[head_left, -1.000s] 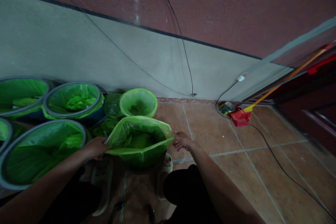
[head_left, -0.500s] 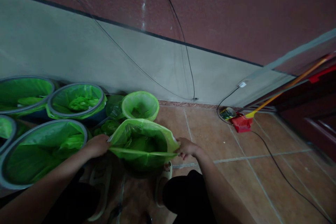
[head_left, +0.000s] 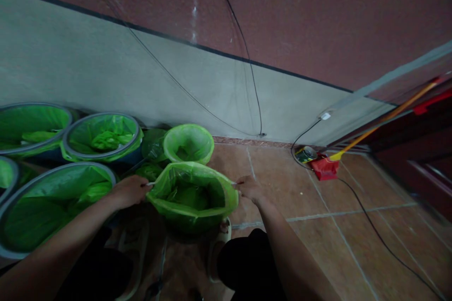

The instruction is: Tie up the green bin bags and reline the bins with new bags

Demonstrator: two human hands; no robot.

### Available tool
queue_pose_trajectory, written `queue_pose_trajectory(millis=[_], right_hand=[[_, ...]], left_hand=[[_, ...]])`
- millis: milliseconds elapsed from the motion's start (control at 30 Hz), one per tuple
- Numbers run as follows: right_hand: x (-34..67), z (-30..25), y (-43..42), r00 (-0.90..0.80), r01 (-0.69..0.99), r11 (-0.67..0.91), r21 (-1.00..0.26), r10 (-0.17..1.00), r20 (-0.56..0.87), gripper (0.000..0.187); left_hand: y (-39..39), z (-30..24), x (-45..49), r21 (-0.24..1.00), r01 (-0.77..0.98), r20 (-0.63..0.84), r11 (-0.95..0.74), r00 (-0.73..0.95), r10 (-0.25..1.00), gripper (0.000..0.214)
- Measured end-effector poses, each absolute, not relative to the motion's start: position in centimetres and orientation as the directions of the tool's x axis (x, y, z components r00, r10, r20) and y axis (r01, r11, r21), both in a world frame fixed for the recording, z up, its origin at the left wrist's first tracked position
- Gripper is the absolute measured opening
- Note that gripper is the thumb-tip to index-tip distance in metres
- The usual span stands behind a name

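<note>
A green garbage bag (head_left: 192, 221) lines a dark bin between my feet, its mouth open. My left hand (head_left: 132, 191) is closed at the left side of the mouth, pinching a short pale strip that runs to the bag. On the opposite side my right hand (head_left: 250, 189) is closed on the bag's edge, where another pale strip shows. Most of the bin's outside is hidden by the bag and shadow. Just behind it stands a small bin with a light green liner (head_left: 189, 143).
Several large grey-rimmed bins (head_left: 102, 155) lined with green bags stand at the left along the wall. A red dustpan (head_left: 325, 168), a yellow-orange handle (head_left: 384, 120) and a tin can (head_left: 305, 154) are at the right. A black cable (head_left: 370, 225) crosses the tiled floor.
The bag's near edge, stretched straight between my hands before, now sags into a rounded curve. My left hand has shifted slightly outward, and pale strips now show between hands and bag.
</note>
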State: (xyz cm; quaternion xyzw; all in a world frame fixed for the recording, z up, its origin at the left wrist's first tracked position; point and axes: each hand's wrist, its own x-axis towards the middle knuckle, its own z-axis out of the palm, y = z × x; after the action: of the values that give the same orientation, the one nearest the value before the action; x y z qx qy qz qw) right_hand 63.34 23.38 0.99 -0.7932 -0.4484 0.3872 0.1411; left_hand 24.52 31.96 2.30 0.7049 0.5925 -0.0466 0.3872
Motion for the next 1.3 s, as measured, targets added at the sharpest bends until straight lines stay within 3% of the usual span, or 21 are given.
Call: queue_pose_trajectory(millis=[100,167,267,333,500,633,700,833,933,1033,1167,1300], right_hand=[[63.0,3.5,23.3,0.256,0.429,-0.433,-0.793,0.900,-0.354,0.014],[61.8,5.4,23.3,0.229,0.276,-0.284,-0.918,0.947,-0.224,0.018],[59.1,7.8,23.6,0.215,0.137,-0.055,-0.989,0.976,-0.025,0.022],[57.2,8.7,23.9,0.208,0.026,-0.001,-1.000,0.978,0.004,0.024],[54.6,8.6,24.8,0.173,-0.162,-0.082,-0.983,0.979,-0.110,0.031],[52.5,6.4,25.2,0.203,-0.047,-0.162,-0.986,0.965,-0.169,0.027],[51.0,5.2,25.2,0.131,0.000,-0.181,-0.983,0.975,-0.180,0.022],[48.6,3.8,25.5,-0.063,0.025,-0.125,-0.992,0.990,-0.126,0.043],[48.1,3.3,26.1,-0.088,0.095,-0.108,-0.990,0.989,-0.116,0.014],[48.4,3.3,26.7,-0.122,0.115,-0.133,-0.984,0.982,-0.147,0.018],[49.1,4.1,26.8,-0.107,0.018,-0.215,-0.976,0.970,-0.216,0.029],[49.7,4.6,26.7,-0.076,-0.130,-0.338,-0.932,0.941,-0.330,0.037]], left_hand=[[31.9,5.0,25.4,0.648,0.760,-0.396,-0.050,0.392,0.830,0.040],[31.6,7.0,26.6,0.776,0.622,-0.233,-0.104,0.436,0.869,0.041],[30.9,8.8,28.9,0.883,0.410,-0.001,-0.228,0.488,0.873,0.042],[30.6,8.8,30.4,0.903,0.352,0.038,-0.248,0.508,0.861,0.043],[30.5,7.3,32.0,0.926,0.331,-0.053,-0.183,0.592,0.804,0.044],[30.4,7.3,32.2,0.933,0.308,-0.028,-0.187,0.579,0.815,0.042],[30.5,7.4,32.4,0.939,0.285,0.006,-0.194,0.550,0.835,0.040],[30.7,7.0,33.0,0.959,0.234,0.001,-0.161,0.564,0.826,0.045],[30.8,6.5,33.2,0.967,0.225,-0.023,-0.120,0.546,0.838,0.048],[30.7,6.2,33.2,0.980,0.192,-0.062,-0.050,0.538,0.841,0.046],[30.1,5.0,33.6,0.994,0.029,-0.103,0.101,0.463,0.880,0.038],[29.4,3.4,34.3,0.996,-0.030,-0.061,0.088,0.503,0.862,0.029]])
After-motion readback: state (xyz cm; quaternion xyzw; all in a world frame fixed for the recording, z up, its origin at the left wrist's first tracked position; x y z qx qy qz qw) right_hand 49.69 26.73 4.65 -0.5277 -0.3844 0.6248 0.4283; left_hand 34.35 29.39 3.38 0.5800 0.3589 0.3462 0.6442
